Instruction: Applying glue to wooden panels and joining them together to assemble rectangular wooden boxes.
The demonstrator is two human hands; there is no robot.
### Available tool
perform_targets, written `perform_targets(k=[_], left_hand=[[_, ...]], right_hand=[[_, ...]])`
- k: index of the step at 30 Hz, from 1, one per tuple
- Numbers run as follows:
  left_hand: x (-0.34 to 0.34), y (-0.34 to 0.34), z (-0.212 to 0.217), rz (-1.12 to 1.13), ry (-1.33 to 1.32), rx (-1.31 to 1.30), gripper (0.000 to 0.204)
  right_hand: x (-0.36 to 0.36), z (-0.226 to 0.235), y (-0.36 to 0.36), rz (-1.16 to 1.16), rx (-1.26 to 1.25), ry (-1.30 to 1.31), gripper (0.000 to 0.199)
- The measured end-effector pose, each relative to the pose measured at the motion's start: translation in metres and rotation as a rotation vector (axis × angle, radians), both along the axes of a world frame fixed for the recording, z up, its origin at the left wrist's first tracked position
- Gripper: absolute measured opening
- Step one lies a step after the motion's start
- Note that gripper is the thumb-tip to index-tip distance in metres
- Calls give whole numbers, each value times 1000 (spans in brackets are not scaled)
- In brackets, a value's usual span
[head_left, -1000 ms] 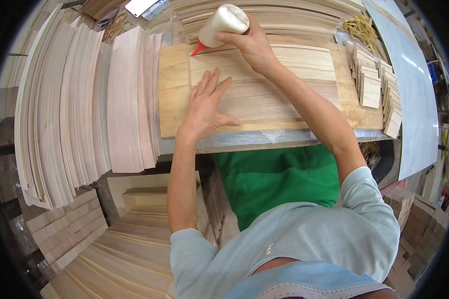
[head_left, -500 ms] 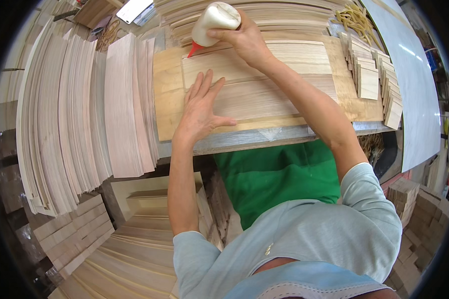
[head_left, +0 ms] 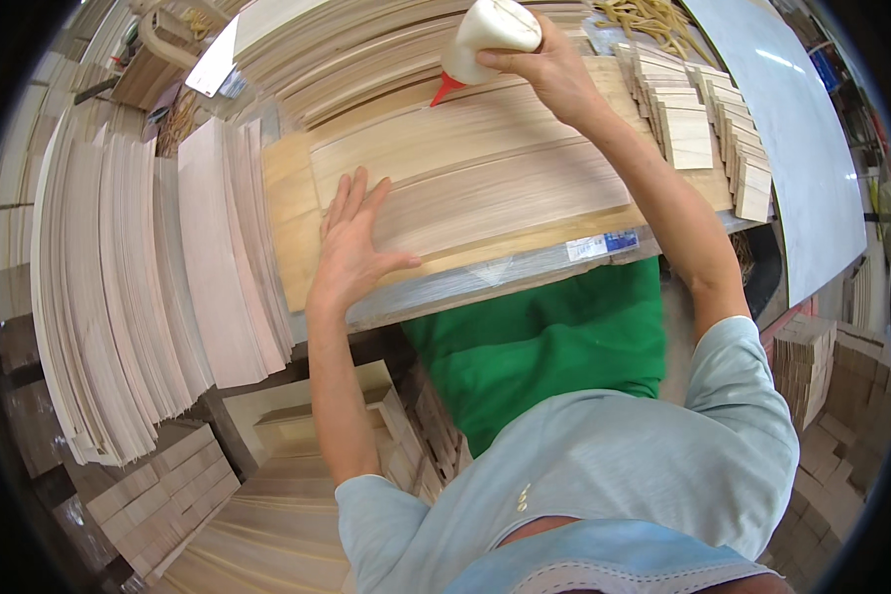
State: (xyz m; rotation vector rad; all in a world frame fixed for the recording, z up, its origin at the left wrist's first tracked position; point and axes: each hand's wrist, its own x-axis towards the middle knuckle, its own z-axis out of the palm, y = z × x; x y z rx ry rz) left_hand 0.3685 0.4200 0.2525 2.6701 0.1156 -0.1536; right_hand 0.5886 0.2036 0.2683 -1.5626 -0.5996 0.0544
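My right hand (head_left: 552,74) is closed round a white glue bottle (head_left: 493,40), which is tilted with its red nozzle (head_left: 446,90) pointing down. The nozzle tip is at the far edge of a pale wooden panel (head_left: 505,188); any glue on the wood is too faint to make out. Flat on the panel's left end lies my left hand (head_left: 348,247), its fingers spread and holding nothing. Beneath the panel is a larger yellowish board (head_left: 289,223) on the workbench.
Stacks of thin boards stand on the left (head_left: 119,287) and behind the panel (head_left: 366,59). Small wooden pieces (head_left: 687,134) lie in overlapping rows at right, near yellowish bands (head_left: 653,25). A pale sheet (head_left: 792,129) borders the right side. Wood blocks (head_left: 173,490) are stacked low on the left.
My right hand has carried the glue bottle rightward along the panel's far edge. My left hand remains flat on the panel's left end. The whole view has shifted and turned slightly.
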Motion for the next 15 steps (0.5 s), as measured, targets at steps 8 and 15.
perform_targets(k=[8,15], left_hand=[[3,-3,2,-2,10,-26,102],[4,-5,3,6,8,-34,104]], right_hand=[[19,17,-77,-64,-68,-32,54],[35,12,-125,-149,-49,49,52]])
